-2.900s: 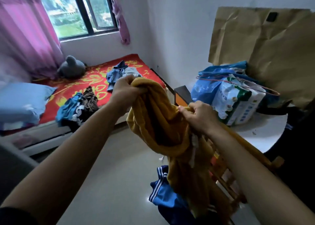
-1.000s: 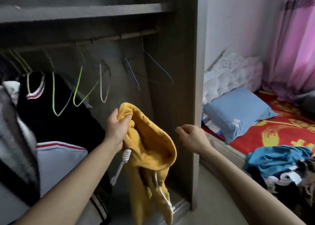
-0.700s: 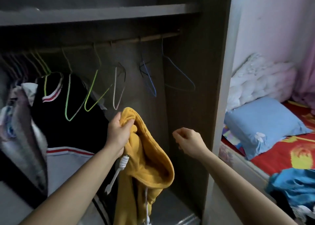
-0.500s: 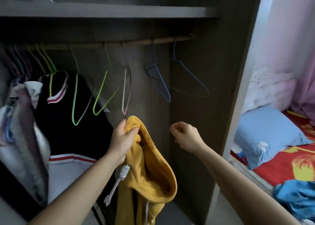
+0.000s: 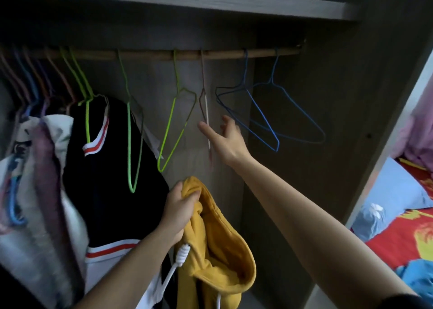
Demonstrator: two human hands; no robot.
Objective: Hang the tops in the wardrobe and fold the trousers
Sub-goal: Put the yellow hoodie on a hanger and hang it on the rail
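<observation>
Hands: left hand [image 5: 178, 212] gripped the mustard-yellow drawstring hoodie [image 5: 215, 250] well below the wooden wardrobe rail [image 5: 210, 55]; right hand [image 5: 225, 135], fingers spread and empty, was nearer the rail, just beside the thin pink wire hanger [image 5: 206, 121] suspended from it.

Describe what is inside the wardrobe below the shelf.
A wooden rail carries empty wire hangers, green, pink and blue. A black top and other garments hang at left. The garments and the yellow hoodie cover everything lower down.
</observation>
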